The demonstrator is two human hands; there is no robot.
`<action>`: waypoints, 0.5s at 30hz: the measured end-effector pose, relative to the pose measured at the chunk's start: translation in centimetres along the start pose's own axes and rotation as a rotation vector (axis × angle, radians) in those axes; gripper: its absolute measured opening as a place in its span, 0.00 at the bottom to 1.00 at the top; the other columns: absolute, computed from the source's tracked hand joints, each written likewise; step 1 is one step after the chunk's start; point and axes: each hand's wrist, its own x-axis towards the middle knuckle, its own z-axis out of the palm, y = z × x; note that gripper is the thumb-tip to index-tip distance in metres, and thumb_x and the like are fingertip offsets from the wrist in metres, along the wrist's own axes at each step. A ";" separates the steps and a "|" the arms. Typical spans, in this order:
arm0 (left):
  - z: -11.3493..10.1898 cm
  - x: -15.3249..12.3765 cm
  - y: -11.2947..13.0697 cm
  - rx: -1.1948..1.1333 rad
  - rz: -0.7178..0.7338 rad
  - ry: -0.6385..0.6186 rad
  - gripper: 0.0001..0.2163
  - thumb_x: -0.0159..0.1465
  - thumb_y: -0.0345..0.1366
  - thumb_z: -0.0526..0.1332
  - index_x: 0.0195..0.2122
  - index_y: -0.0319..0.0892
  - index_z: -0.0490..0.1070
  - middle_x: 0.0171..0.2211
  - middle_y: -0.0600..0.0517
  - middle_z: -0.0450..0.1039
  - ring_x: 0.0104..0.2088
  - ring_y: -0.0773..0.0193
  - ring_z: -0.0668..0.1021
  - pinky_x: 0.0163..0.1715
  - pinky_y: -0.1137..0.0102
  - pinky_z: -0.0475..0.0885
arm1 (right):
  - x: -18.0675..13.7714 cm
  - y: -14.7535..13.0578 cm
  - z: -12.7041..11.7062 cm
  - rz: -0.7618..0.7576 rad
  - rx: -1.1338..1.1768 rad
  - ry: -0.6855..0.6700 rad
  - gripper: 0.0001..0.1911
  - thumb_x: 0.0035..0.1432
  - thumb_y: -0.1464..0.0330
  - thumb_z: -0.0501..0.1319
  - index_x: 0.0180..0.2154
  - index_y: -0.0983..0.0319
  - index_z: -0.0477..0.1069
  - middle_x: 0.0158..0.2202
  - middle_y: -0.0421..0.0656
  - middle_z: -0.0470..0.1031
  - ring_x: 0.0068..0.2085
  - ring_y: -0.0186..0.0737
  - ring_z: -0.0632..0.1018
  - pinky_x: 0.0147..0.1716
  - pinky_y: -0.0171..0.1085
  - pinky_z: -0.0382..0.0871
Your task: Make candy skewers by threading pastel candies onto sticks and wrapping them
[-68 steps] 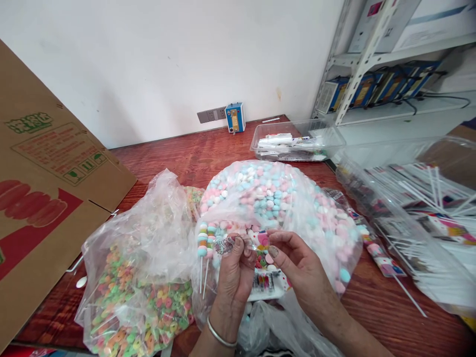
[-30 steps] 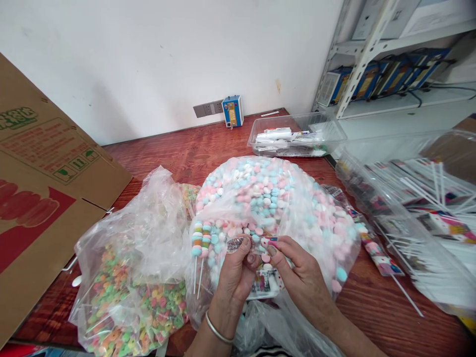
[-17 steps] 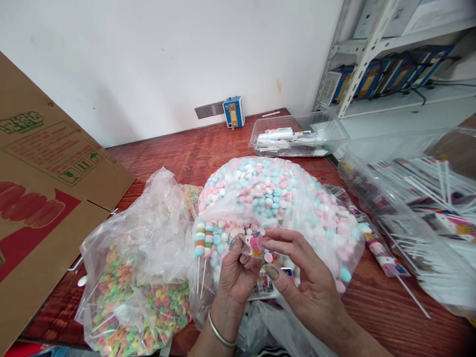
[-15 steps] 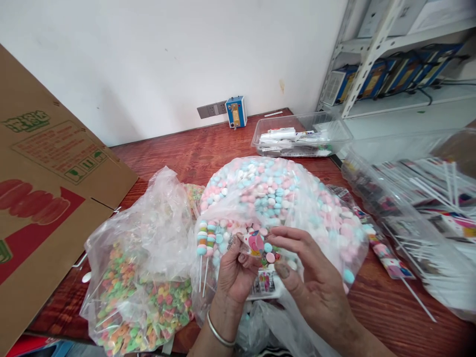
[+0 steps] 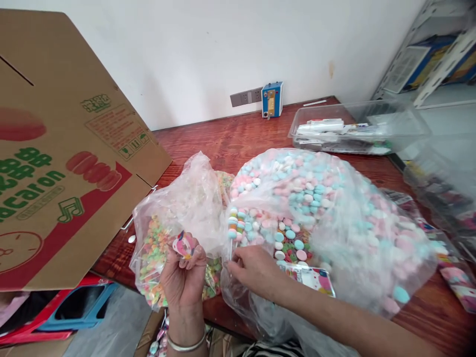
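My left hand [image 5: 185, 280] pinches the printed wrapper [image 5: 183, 246], now carried left, in front of the candy-ring bag [image 5: 197, 186]. My right hand [image 5: 256, 272], earlier beside that wrapper, has crossed left to the candy skewers [image 5: 241, 224] on the pastel candy bag [image 5: 336, 238]; its fingers curl near their sticks, pinching them or not I cannot tell

- The table [image 5: 215, 139] is of red-brown wood.
- Behind the table stands a white wall [image 5: 186, 59] with grey sockets [image 5: 246, 97].
- Right of it is a white shelf [image 5: 433, 85].
- Below it, at left, grey floor [image 5: 115, 322].
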 end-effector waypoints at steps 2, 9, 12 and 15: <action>-0.4 -0.2 -0.2 0.004 -0.007 0.016 0.12 0.57 0.22 0.66 0.31 0.41 0.62 0.25 0.59 0.64 0.19 0.80 0.67 0.18 0.82 0.63 | 0.8 0.1 1.4 0.026 0.021 0.025 0.09 0.54 0.71 0.60 0.22 0.62 0.69 0.23 0.43 0.76 0.28 0.40 0.76 0.26 0.34 0.59; -0.6 0.2 -3.2 -0.072 -0.158 0.022 0.10 0.59 0.24 0.66 0.30 0.40 0.64 0.24 0.59 0.61 0.18 0.80 0.64 0.18 0.84 0.62 | -1.6 2.9 -1.8 0.067 0.248 -0.022 0.12 0.64 0.68 0.50 0.28 0.60 0.66 0.21 0.37 0.74 0.18 0.34 0.72 0.17 0.30 0.62; -0.5 0.5 -5.1 -0.094 -0.247 0.020 0.09 0.59 0.25 0.67 0.30 0.40 0.65 0.23 0.60 0.59 0.18 0.80 0.64 0.18 0.85 0.61 | -4.8 4.4 -6.0 0.011 0.336 0.072 0.17 0.66 0.61 0.53 0.27 0.60 0.69 0.19 0.36 0.69 0.21 0.35 0.71 0.22 0.31 0.66; -0.3 0.8 -7.0 -0.070 -0.292 0.033 0.10 0.57 0.26 0.69 0.28 0.39 0.67 0.21 0.60 0.58 0.18 0.80 0.64 0.18 0.84 0.61 | -8.9 6.2 -9.5 -0.031 0.215 0.211 0.14 0.66 0.60 0.55 0.39 0.58 0.76 0.22 0.38 0.71 0.24 0.37 0.74 0.24 0.31 0.69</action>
